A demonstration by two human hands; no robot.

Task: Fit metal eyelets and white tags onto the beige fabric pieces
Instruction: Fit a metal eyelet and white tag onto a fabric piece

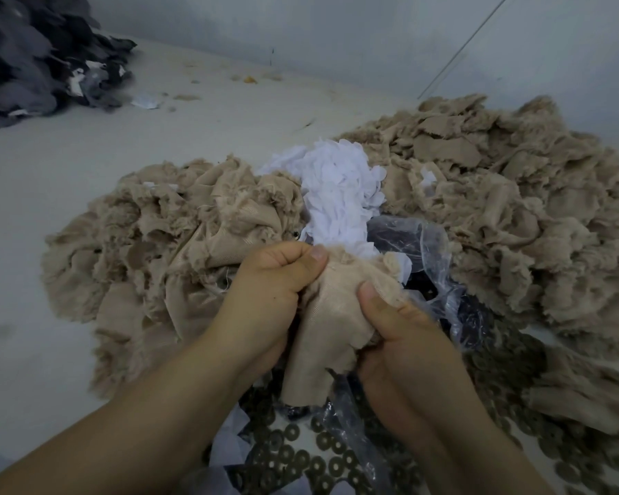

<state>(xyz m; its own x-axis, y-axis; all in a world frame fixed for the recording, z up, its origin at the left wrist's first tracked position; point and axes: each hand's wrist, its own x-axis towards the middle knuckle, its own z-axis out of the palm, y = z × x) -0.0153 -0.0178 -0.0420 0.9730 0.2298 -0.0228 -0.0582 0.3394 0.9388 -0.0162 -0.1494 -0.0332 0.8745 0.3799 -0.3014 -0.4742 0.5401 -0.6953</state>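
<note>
A beige fabric piece [331,316] hangs between both hands at the centre. My left hand [268,291] pinches its upper left edge with the thumb on top. My right hand [404,337] grips its right side, thumb pressed on the cloth. A white tag [404,267] peeks out behind the piece's top edge. A heap of white tags [340,187] lies just beyond the hands. Dark metal eyelets [322,455] are scattered below the hands. One eyelet [296,236] shows in a beige piece of the left pile.
Beige fabric piles lie to the left [165,244] and to the right [508,209]. A clear plastic bag [429,251] holding dark parts sits beside my right hand. A dark grey fabric heap [40,55] fills the far left corner. A pale wall [336,26] runs behind.
</note>
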